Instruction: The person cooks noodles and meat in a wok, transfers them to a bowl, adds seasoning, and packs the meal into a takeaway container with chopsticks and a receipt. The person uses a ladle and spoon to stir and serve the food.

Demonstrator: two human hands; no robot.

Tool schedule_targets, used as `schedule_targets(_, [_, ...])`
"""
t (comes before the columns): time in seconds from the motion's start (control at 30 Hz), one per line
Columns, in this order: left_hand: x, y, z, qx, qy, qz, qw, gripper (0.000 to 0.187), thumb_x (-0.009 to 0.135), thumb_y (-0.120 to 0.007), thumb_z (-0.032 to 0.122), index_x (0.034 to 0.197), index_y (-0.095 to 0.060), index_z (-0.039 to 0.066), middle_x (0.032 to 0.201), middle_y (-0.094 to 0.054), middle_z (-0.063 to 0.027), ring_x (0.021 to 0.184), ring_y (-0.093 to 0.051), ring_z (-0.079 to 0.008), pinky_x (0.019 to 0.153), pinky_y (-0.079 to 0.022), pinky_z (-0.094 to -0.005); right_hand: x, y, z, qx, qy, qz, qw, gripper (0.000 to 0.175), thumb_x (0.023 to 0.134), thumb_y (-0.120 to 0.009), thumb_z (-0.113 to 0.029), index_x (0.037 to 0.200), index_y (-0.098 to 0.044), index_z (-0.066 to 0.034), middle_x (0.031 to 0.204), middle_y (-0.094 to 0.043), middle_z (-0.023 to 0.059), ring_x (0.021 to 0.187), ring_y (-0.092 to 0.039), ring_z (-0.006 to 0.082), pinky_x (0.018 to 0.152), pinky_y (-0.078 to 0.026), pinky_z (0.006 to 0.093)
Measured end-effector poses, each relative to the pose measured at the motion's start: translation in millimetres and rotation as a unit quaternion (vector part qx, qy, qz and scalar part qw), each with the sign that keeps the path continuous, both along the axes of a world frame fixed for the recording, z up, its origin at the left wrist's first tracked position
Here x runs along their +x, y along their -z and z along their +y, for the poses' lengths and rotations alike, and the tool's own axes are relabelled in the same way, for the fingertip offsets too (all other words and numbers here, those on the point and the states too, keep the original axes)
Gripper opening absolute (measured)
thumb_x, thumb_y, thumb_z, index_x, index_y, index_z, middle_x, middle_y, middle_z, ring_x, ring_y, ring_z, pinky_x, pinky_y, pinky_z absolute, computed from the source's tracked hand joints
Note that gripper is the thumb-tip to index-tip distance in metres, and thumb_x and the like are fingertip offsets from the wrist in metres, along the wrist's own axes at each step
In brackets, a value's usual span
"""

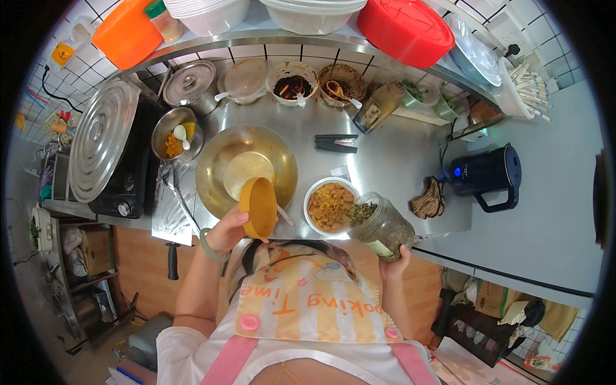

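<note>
My left hand (231, 228) holds a yellow screw lid (260, 207) on edge, above the front rim of a wide metal bowl (211, 173). In my right hand (395, 262) is a clear jar (387, 231) of dried green flakes, tilted so that its mouth points left over the right rim of a round white tub (308, 219). The tub holds brown chunks in sauce with yellowish shreds on top (329, 204). Dark flakes (363, 213) lie close to the jar's mouth. A thin light handle (285, 215) sticks out near the metal bowl.
A black stapler (336, 143) lies behind the tub. Sauce bowls (293, 86) and a bottle (379, 107) line the back beneath a shelf (308, 38). A ladle (180, 197) lies left, beside a black cooker (130, 168). Right are a striped cloth bundle (428, 198) and a dark kettle (486, 173).
</note>
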State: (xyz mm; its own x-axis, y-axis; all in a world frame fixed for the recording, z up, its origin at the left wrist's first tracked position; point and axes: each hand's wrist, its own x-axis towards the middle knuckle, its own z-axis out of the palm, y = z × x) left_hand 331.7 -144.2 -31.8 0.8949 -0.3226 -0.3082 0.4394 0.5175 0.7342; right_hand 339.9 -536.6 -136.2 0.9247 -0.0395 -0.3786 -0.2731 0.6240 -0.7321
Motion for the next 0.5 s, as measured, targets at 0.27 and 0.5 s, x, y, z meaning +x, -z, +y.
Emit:
schedule_targets(0.27, [2,-2,-1,0.009,0.0,0.003,1.0,0.073,0.075,-0.058,0.043,0.128,-0.033,0.0,0.109,-0.052,-0.0144,0.09,-0.057,-0.0193,0.071,-0.052,-0.0321,0,-1,3,-0.002,0.017,-0.013,1.0,0.058,0.07,-0.059,-0.033,0.119,-0.045,-0.0043,0.114,-0.055,0.0091,0.106,-0.052,0.0258,0.092,-0.04,0.0394])
schedule_targets(0.5, [1,2,1,0.003,0.0,-0.001,1.0,0.074,0.075,-0.058,0.043,0.128,-0.032,-0.001,0.109,-0.052,-0.0151,0.091,-0.057,-0.0201,0.072,-0.051,-0.0322,-9,-6,-3,-0.032,-0.006,-0.042,0.999,0.068,0.067,-0.061,-0.031,0.127,-0.038,-0.0049,0.119,-0.051,0.0099,0.109,-0.05,0.0258,0.094,-0.039,0.0393])
